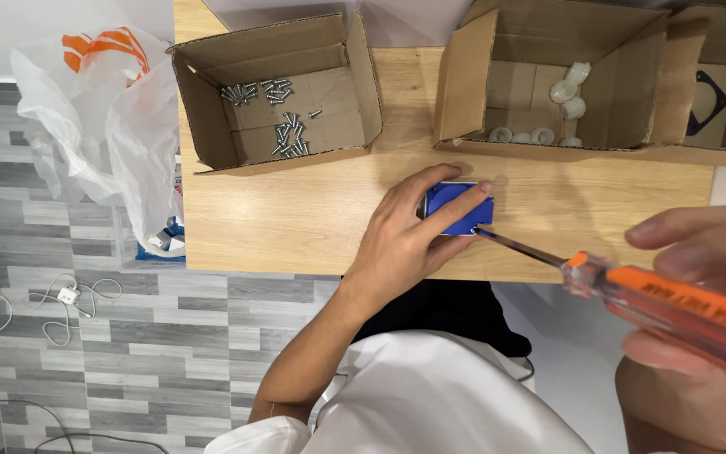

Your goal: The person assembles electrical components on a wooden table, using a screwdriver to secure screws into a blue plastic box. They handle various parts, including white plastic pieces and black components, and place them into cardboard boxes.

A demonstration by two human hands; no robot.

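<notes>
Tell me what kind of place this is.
Probably a small home or workshop assembly bench: a wooden table with a cardboard box of screws, a box of white plastic fittings, and a screwdriver on a blue part.

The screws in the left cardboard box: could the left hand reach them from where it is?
Probably yes. The left hand presses the blue part just below the open-topped box of screws, with bare tabletop between.
</notes>
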